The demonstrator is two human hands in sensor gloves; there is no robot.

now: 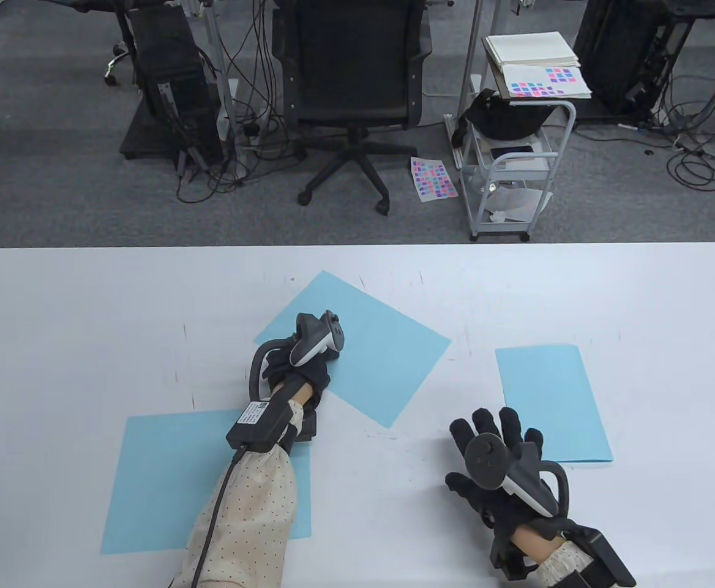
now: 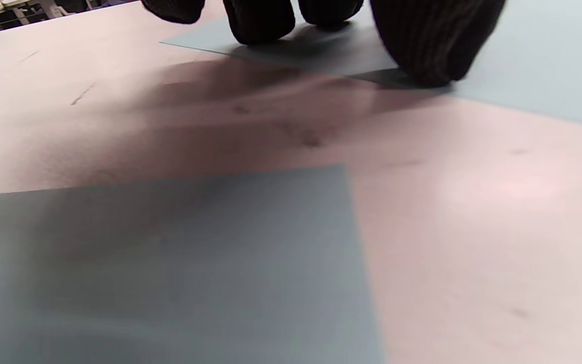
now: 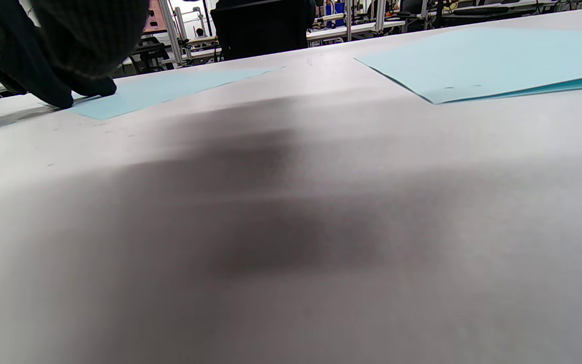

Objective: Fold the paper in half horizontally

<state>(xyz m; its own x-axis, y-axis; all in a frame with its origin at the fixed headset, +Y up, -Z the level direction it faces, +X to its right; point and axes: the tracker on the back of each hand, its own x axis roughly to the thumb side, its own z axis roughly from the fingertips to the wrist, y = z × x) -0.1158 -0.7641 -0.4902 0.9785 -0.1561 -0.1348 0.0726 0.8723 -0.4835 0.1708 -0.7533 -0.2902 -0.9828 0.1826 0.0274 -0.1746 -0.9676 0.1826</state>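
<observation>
The table (image 1: 88, 294) carries three blue sheets. The centre sheet (image 1: 370, 349) is the landmark for all positions below; it lies flat, turned at an angle to the table edge, and shows no crease.

**Left hand.** The left hand (image 1: 305, 373) rests on the near-left part of the centre sheet. In the left wrist view, the fingertips (image 2: 422, 55) press down on the paper at its near edge. The fingers are curled and close together, bearing on the sheet from above; no pinch of an edge is visible, and no corner is lifted.

**Right hand.** The right hand (image 1: 498, 453) lies to the near right of the centre sheet, apart from it, palm down with the fingers spread. It holds nothing. Whether the palm touches the table cannot be told.

**Other paper.**
- A folded sheet (image 1: 550, 404) lies to the right of the centre sheet, just beyond the right hand's fingertips. The right wrist view shows two layers at its edge — this one appears already folded.
- A flat sheet (image 1: 161, 478) lies to the near left of the centre sheet, partly under the left forearm. No fold is visible.

**Progress.** Judged from the layout, one sheet is done. The centre sheet is being positioned or held steady — the fold itself has not started. Lifting one edge, matching it to the opposite edge and creasing all remain.
</observation>
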